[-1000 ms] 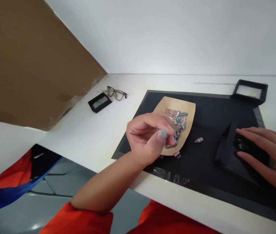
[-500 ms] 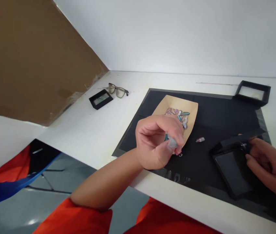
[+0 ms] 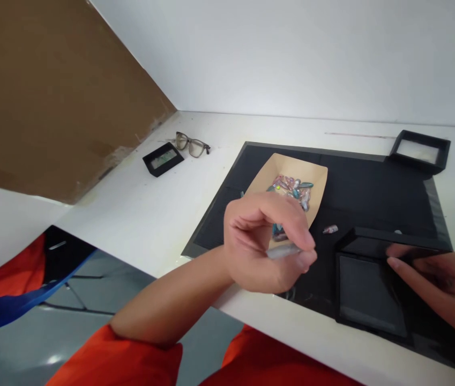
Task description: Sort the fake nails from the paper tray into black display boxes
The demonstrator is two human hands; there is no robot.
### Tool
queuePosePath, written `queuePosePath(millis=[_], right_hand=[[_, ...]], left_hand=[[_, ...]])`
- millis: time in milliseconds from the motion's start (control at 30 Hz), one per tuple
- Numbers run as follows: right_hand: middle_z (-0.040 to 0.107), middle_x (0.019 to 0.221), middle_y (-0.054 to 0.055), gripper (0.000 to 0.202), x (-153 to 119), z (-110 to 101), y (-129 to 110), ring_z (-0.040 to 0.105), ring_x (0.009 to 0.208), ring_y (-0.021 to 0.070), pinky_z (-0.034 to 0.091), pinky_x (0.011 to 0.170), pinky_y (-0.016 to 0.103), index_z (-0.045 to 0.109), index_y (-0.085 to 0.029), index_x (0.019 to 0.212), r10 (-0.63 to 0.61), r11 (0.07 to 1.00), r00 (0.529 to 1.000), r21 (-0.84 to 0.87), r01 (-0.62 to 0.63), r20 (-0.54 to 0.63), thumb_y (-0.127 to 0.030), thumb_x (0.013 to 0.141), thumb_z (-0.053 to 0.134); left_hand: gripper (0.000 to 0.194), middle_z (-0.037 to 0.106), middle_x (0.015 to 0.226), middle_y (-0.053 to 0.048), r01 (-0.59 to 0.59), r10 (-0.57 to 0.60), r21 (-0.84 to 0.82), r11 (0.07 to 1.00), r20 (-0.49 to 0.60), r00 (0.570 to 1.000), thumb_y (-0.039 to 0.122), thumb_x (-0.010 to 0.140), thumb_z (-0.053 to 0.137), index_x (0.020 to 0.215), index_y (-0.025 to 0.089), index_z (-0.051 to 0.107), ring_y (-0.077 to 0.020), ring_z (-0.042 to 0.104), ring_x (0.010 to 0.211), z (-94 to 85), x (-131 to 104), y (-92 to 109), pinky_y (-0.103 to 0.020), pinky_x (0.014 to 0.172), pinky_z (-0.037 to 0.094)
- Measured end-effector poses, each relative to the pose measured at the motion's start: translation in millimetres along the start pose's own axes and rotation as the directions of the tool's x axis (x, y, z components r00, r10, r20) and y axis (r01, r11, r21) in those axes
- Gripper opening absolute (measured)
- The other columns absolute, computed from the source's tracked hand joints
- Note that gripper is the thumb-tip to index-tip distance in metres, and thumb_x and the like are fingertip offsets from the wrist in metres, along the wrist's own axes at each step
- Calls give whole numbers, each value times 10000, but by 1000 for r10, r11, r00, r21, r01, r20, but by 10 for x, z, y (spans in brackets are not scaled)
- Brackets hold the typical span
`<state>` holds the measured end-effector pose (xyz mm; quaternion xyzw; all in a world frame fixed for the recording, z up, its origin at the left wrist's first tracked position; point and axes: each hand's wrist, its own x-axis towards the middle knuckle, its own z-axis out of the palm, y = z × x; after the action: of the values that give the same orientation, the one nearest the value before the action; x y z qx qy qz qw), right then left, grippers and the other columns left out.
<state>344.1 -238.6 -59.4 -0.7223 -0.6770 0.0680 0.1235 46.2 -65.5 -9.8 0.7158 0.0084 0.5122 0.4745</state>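
My left hand (image 3: 269,244) is closed in a pinch in front of a paper tray (image 3: 315,179). Between its thumb and index finger is a small translucent piece (image 3: 284,251), whose exact kind I cannot make out. Several shiny pink, teal and clear nail-shaped pieces (image 3: 293,187) lie in the tray, partly hidden by the hand. At the right, my right hand (image 3: 444,284) grips the raised lid of a black box (image 3: 372,295), its fingers partly hidden. The box's dark inner panel faces up. One small pinkish piece (image 3: 330,229) lies on the black mat between tray and box.
A black mat (image 3: 364,187) covers much of the white table (image 3: 131,214). A black windowed case (image 3: 419,151) sits at the back right. At the left are another small case (image 3: 163,159) and eyeglasses (image 3: 192,145). A brown board (image 3: 58,96) stands beside them.
My left hand has moved slightly right and down, with the translucent piece still pinched. The black box has shifted left and turned, and its lid now lies further back, with my right hand on it.
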Motion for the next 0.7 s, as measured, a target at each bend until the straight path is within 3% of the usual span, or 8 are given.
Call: queuePosePath(millis=[100,233,400,533,600,700], right_hand=[[871,827,34,492,-2,6,20,816,642,286,623,504,365,879,-310,937,-7,999,999,43,6,35,-654,1092,563],[910,932,20,486,-15,3,39,867,729,302,660,493,368,900,-330,986,-29,998,1000,50,29,-4,-643,1110,549],[904,903,45,517,-4,15,55,866,706,294,627,426,335,905,-309,900,-64,995,998,71,64,12,-624,1115,556],[906,915,50,513,10,28,63,861,701,292,635,445,338,912,-304,921,-60,996,998,66,58,20,-641,1106,573],[913,950,45,514,4,29,68,867,723,297,647,464,348,912,-313,931,-51,997,998,60,50,22,-649,1106,565],[915,954,26,529,-10,24,73,867,716,290,642,458,348,908,-335,927,-56,996,998,65,54,24,-657,1116,533]], left_hand=[[236,720,615,76,-136,130,54,989,104,986,113,919,834,818,251,672,-84,661,482,-9,34,-62,-196,504,593],[222,809,705,67,-347,313,99,933,257,914,152,927,768,773,311,753,-116,725,532,19,18,-123,-238,546,665],[252,788,680,92,-217,195,189,958,126,973,69,807,673,832,303,762,-121,701,499,152,-139,-45,-279,572,653],[178,788,685,60,-135,132,191,972,32,991,182,910,671,793,281,761,-124,705,522,218,-203,69,-281,595,647],[170,791,711,40,-13,5,273,962,29,1000,265,944,688,845,327,811,-159,740,590,226,-234,111,-300,607,669],[123,765,708,-2,186,-198,424,887,-16,980,422,954,747,946,398,868,-229,768,682,232,-294,135,-353,575,667]])
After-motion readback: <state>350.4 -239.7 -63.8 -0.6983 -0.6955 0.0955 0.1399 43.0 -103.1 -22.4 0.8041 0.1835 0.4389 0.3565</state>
